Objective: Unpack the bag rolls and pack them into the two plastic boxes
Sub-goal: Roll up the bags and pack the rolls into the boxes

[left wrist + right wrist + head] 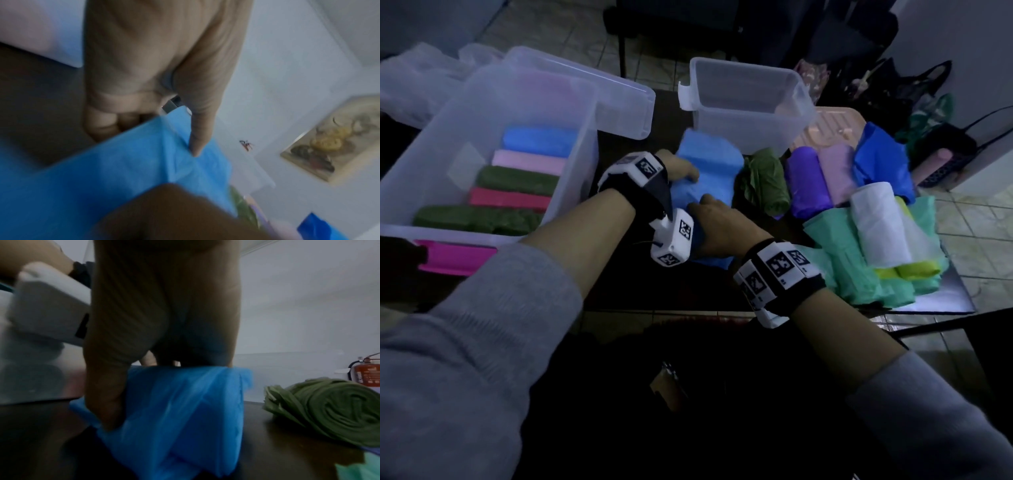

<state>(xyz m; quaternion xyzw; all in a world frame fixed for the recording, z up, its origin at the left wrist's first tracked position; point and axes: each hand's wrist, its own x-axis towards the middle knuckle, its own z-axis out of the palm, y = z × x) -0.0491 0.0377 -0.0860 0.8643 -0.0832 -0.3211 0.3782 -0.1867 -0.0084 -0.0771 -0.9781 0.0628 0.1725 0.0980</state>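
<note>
Dark desk [619, 291], spread with bag rolls and two boxes. On its left, large translucent plastic box [571, 164] holding a row of rolls: light blue [537, 140], pale pink [527, 162], dark green [517, 181], red-pink [510, 200] and a second dark green [476, 219]; magenta roll [457, 258] lying just outside its near wall. Leaning behind it, clear plastic lid [619, 102]. Farther back at centre, smaller translucent plastic box [750, 102], standing upright, nothing seen inside. Between the two boxes, flat on the desk, loosely folded light blue plastic bag roll [709, 171], partly unwound. To its right, a cluster: mint green bags [852, 260], white roll [880, 226], royal blue bag [883, 161], purple roll [808, 181], lilac roll [839, 171], loosely wound olive green roll [763, 181], yellow-green roll [914, 270]. Pressed onto the blue roll, both hands, each wrist wearing a strapped camera unit. Left hand [681, 168] at the far end, fingers [200, 142] curled over the edge and gripping the plastic, thumb tip dug into a fold. Right hand [719, 219] at the near end, thumb and fingers [107, 402] closed around the bunched blue plastic.
</note>
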